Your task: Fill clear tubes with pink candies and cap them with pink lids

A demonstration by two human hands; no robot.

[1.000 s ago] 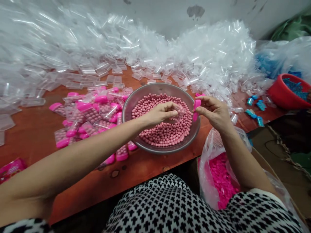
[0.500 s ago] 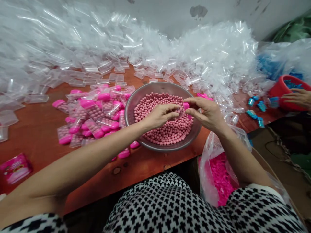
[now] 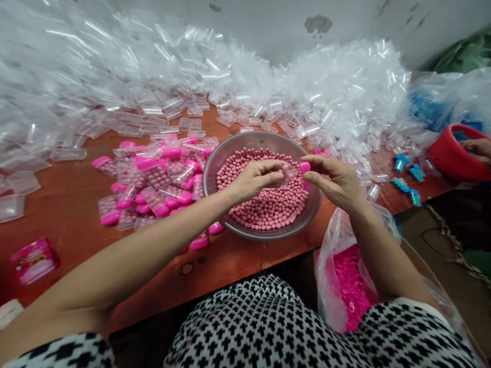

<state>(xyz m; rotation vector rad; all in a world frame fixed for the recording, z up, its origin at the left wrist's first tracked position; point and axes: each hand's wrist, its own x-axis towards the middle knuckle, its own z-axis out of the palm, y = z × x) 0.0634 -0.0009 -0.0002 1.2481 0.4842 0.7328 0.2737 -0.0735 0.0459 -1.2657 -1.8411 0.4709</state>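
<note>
Above a metal bowl (image 3: 264, 236) of pink beads (image 3: 264, 214), my left hand (image 3: 258, 180) pinches a small clear plastic container (image 3: 287, 175) with pink beads in it. My right hand (image 3: 333, 180) is closed on a bright pink cap (image 3: 305, 167), close to the container's end; a small gap shows between the two. Left of the bowl lies a heap of bead-filled clear containers with pink caps (image 3: 153, 176). Below my right forearm, a plastic bag holds many loose pink caps (image 3: 351, 286).
Piles of clear empty containers (image 3: 184, 66) line the wall side of the table (image 3: 69, 194). A pink packet (image 3: 34, 259) lies at left. At right are several blue-capped containers (image 3: 402, 162), a red bowl (image 3: 448, 153) and another person's hand (image 3: 477, 148).
My right hand and the cap have drawn slightly away from the container in my left hand. The view has shifted a little. The other person's hand has moved at the red bowl.
</note>
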